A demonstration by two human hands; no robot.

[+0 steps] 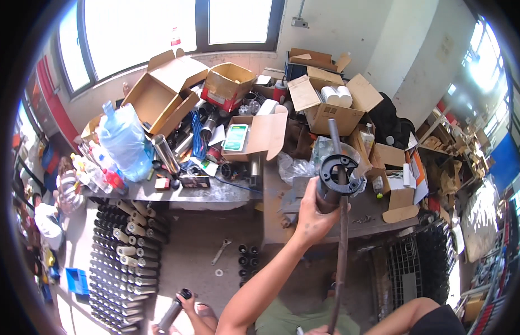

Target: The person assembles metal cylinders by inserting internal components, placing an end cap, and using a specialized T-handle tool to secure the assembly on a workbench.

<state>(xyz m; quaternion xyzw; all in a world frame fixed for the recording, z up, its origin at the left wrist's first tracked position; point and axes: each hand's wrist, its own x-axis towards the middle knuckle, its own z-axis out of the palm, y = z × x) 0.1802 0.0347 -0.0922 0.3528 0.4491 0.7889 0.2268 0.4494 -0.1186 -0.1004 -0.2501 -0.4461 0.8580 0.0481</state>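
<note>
My left hand is raised over the workbench and is closed around a grey metal sleeve just under a black round flange. Both sit on a long dark steel rod that runs from the bottom of the picture up past the flange. My right hand barely shows at the lower edge, closed on the rod's lower end. Low on the left, a black-capped metal cylinder lies on the floor beside what looks like my foot.
The workbench is piled with open cardboard boxes, a large blue water bottle, metal tubes and plastic bags. Rows of metal cylinders cover the floor at left, near a wrench. A black wire crate stands at right.
</note>
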